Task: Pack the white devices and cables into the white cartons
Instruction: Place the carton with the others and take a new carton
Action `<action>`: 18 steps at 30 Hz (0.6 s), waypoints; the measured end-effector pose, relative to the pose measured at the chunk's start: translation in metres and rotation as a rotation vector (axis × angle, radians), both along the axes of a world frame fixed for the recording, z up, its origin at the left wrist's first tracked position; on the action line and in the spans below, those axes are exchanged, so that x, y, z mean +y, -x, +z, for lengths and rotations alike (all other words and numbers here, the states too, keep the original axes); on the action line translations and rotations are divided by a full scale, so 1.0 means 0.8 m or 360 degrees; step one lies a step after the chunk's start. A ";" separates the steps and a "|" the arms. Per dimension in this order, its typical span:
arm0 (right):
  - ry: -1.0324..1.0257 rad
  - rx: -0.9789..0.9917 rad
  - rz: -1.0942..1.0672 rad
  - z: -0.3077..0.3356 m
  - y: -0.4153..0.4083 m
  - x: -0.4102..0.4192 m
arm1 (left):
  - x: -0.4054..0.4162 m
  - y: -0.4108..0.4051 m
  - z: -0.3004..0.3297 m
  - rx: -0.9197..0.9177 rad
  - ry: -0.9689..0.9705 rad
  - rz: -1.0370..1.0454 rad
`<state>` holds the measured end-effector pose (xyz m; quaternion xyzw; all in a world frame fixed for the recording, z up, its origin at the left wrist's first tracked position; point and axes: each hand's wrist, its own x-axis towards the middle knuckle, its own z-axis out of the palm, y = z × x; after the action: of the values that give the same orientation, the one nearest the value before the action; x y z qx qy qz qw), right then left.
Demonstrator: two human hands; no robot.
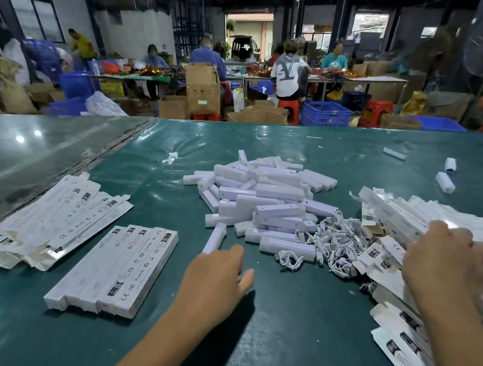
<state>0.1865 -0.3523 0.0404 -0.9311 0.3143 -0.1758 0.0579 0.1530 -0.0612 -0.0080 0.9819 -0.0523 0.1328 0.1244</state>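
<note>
Ahead, the left hand [214, 272] hovers with relaxed fingers just short of one white device [214, 237]; the right hand [446, 259] presses spread fingers onto flat cartons [403, 223]; cables [336, 243] lie between the hands.

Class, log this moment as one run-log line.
left hand: open, beside loose white stick-shaped device | right hand: on flat white cartons

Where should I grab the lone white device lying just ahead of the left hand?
Take the device by its two long sides near the near end, coming from above with the left hand. It lies flat on the table, pointing away, its near end clear of the pile, so fingers probably fit on both sides.
</note>
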 end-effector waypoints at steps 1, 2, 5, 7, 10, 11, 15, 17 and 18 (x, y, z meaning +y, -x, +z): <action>-0.0006 -0.0042 0.0009 0.000 0.000 -0.002 | -0.001 0.000 -0.001 0.0002 0.0031 -0.0026; -0.0018 -0.0096 0.0020 0.000 0.000 -0.004 | -0.001 0.000 -0.001 0.0008 0.0068 -0.0044; -0.0063 -0.0222 0.0074 -0.001 0.000 -0.011 | 0.000 -0.001 0.001 0.0005 0.0129 -0.0063; -0.0089 -0.0264 0.0104 -0.002 0.000 -0.013 | -0.001 0.000 0.003 -0.0011 0.0141 -0.0070; -0.0163 -0.0365 0.0130 -0.003 -0.001 -0.011 | -0.001 0.002 0.005 -0.0015 0.0178 -0.0087; -0.0156 -0.0412 0.0149 -0.004 -0.002 -0.010 | -0.001 0.002 0.005 -0.0017 0.0192 -0.0095; 0.0008 -0.0957 0.0512 0.001 -0.001 0.004 | -0.003 0.004 0.007 -0.0048 0.0297 -0.0189; -0.0122 -0.1194 0.0907 0.004 0.005 0.023 | -0.005 0.005 0.010 -0.0025 0.0510 -0.0308; -0.0322 -0.1210 0.1095 0.005 0.010 0.038 | -0.006 0.006 0.011 -0.0014 0.0680 -0.0381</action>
<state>0.1782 -0.3219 0.0445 -0.8408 -0.0377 -0.4409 0.3119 0.1481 -0.0663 0.0007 0.9195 -0.1397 0.1293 0.3440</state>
